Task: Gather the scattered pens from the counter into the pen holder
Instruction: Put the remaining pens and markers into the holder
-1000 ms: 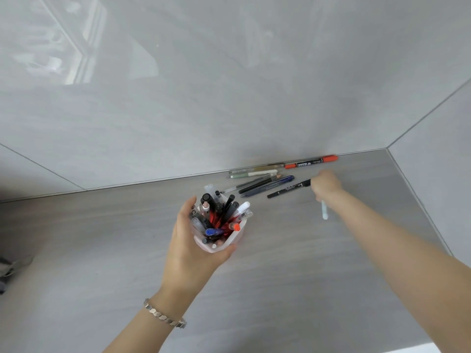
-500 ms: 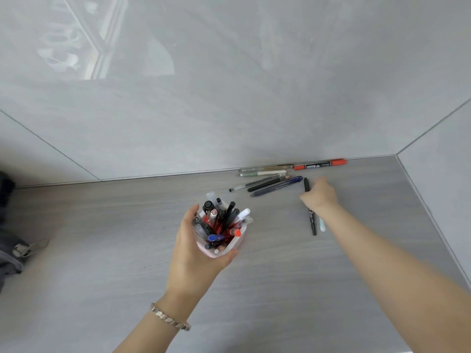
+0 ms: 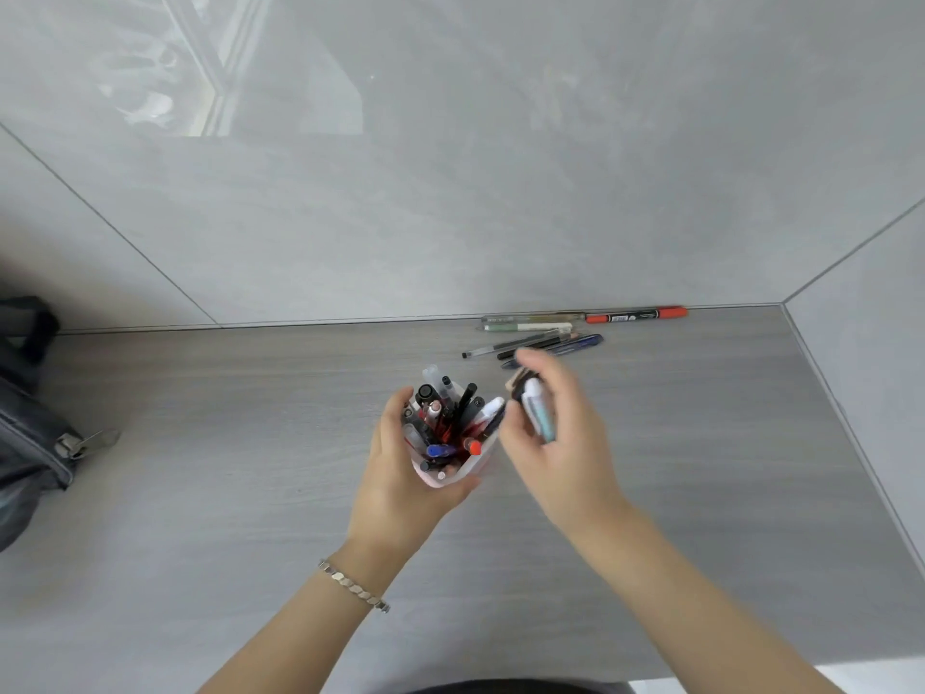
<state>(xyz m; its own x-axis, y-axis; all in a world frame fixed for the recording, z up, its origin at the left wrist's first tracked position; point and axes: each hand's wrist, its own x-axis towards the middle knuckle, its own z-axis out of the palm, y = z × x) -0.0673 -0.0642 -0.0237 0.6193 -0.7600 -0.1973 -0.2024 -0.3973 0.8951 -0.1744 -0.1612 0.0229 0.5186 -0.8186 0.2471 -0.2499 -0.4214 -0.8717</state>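
Note:
My left hand (image 3: 400, 488) grips a pale pink pen holder (image 3: 473, 465) above the grey counter (image 3: 250, 468); the holder is packed with several black, red, blue and white pens (image 3: 445, 423). My right hand (image 3: 560, 443) sits just right of the holder's rim, closed on two pens: a light blue-white one (image 3: 539, 412) and a black one (image 3: 518, 388), both blurred. Several loose pens (image 3: 530, 343) lie near the back wall, among them a red-capped marker (image 3: 635, 315) along the wall joint.
A dark grey bag (image 3: 30, 433) with a zip pull sits at the left edge of the counter. Grey tiled walls close the counter at the back and on the right, forming a corner (image 3: 783, 305).
My right hand picked up the black pen beside the light blue one and carried both from the back right of the counter over to the holder's rim. The holder stayed in my left hand.

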